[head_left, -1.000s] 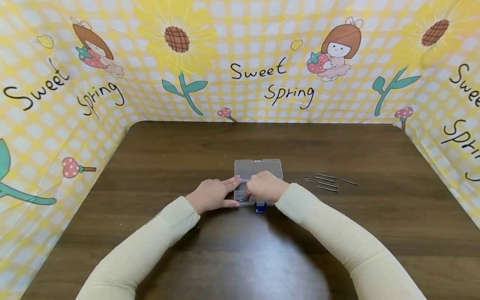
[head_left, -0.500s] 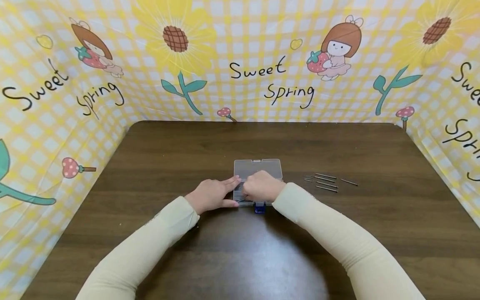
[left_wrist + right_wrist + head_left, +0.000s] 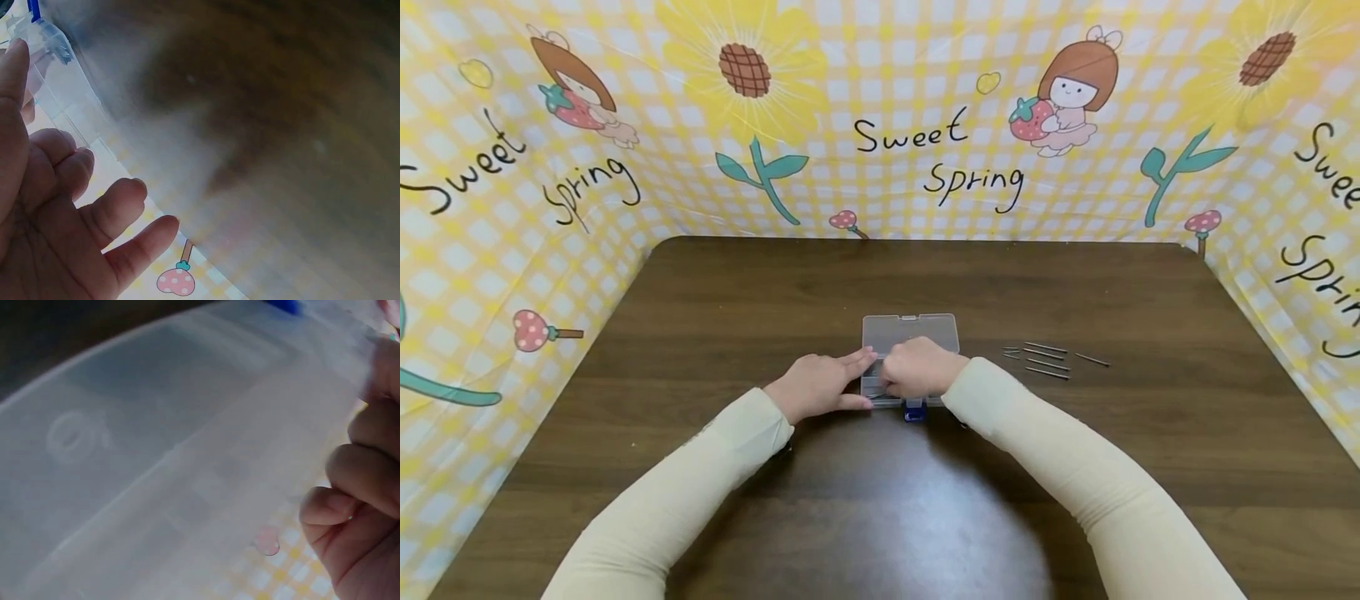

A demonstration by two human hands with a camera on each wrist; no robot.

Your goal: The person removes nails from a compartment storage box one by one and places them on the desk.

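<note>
The left hand (image 3: 816, 387) is resting open against the left edge of a small clear plastic box (image 3: 872, 384), its fingers touching near the far corner and its thumb near the near corner. The right hand (image 3: 925, 368) is reaching over the box from the right with its fingers curled down toward the inside; its fingertips are being hidden, so one cannot tell whether it is gripping anything.

The box is sitting at the middle of the counter (image 3: 775, 283). Its lid (image 3: 910, 329) is hanging open on the far side, and a blue latch (image 3: 914, 412) is sticking out on the near side. The right hand is covering much of the inside.

To the right of the box, four long nails (image 3: 1043, 354) are lying roughly side by side. A few short nails (image 3: 1011, 348) are lying just to their left, and a single nail (image 3: 1092, 360) is lying apart to their right. A yellow checked cloth (image 3: 880, 192) is hanging around the counter's far, left and right sides.
</note>
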